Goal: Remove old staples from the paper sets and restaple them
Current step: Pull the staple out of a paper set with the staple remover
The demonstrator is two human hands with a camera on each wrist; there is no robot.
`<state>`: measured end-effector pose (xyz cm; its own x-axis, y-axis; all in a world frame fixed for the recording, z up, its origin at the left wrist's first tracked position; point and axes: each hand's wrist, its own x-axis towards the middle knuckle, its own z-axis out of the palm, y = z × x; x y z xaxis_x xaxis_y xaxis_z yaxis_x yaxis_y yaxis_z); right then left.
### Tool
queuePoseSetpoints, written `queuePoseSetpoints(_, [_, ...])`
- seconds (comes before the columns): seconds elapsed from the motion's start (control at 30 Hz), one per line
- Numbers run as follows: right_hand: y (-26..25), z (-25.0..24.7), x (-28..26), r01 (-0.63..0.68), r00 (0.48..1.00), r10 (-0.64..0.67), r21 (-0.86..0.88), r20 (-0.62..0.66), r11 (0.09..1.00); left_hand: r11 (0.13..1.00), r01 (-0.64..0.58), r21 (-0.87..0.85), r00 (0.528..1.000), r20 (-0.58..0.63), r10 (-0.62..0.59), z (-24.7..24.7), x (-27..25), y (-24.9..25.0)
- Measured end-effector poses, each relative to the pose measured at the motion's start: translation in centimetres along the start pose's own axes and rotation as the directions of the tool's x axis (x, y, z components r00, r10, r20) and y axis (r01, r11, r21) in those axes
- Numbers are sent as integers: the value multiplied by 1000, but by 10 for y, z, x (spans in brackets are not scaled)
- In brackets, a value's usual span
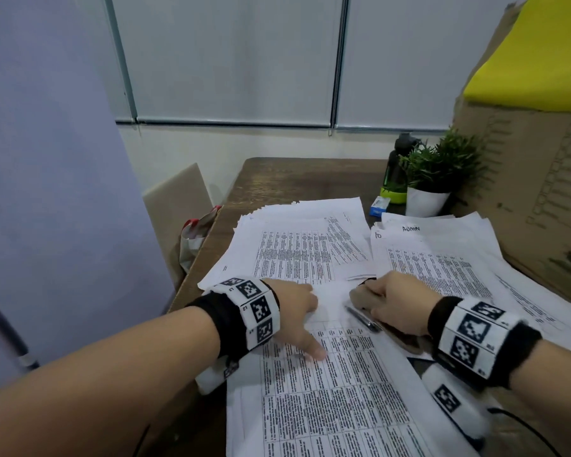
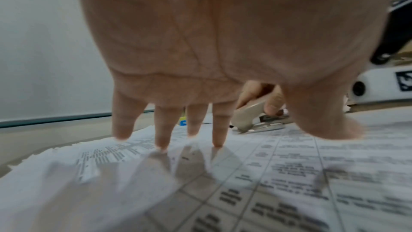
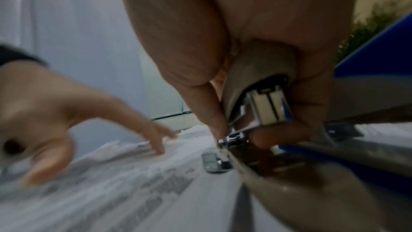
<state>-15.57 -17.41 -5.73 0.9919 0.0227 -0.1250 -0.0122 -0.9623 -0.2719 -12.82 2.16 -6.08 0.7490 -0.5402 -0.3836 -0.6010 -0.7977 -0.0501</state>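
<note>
Head view: a dark brown wooden table (image 1: pixel 297 179) stands against a pale wall beneath two lowered grey roller blinds (image 1: pixel 231 57). Spread across the table are stacks of white printed paper sets (image 1: pixel 304 245) covered in dense tables of text. The nearest printed paper set (image 1: pixel 337 400) lies closest to the person. The left hand (image 1: pixel 294 308) rests on it with fingers straight and spread, thumb pointing toward the person. Just right of that hand, the right hand (image 1: pixel 399 305) is curled around a beige stapler (image 1: pixel 363 300) at the paper's upper right corner. A silver pen (image 1: pixel 363 319) lies on the paper touching the right hand. Beyond the stacks, at the table's far right, stand a small green plant in a white pot (image 1: pixel 432 179), a dark bottle with a green base (image 1: pixel 397 173) and a small blue box (image 1: pixel 379 206). A large brown cardboard box (image 1: pixel 528 192) rises on the right with yellow material (image 1: pixel 534 61) above it.

Left wrist view: the left hand (image 2: pixel 223 41) has its fingertips (image 2: pixel 218 140) pressing the sheet, palm lifted. Past them, the stapler (image 2: pixel 247 114) is in the other hand's grasp.

Right wrist view: the right hand (image 3: pixel 223 41) grips the stapler (image 3: pixel 263 84), whose metal front end touches the paper.
</note>
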Motion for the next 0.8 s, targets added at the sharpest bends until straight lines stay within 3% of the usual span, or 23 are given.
queuePoseSetpoints(0.07, [1, 3, -1, 12, 1000, -12, -50, -5, 999, 999, -47, 11, 999, -7, 47, -1, 7, 6])
queuePoseSetpoints(0.13, [1, 6, 1, -1, 1000, 0, -63, -13, 998, 996, -87, 21, 994, 68, 85, 1, 12, 10])
queuePoseSetpoints(0.37, [-6, 4, 4, -48, 997, 56, -170, 44, 984, 996, -94, 9, 984, 153, 91, 4, 17, 11])
queuePoseSetpoints(0.8, [-7, 10, 30, -161, 987, 161, 121, 6, 980, 996, -84, 35, 978, 196, 76, 6, 17, 15])
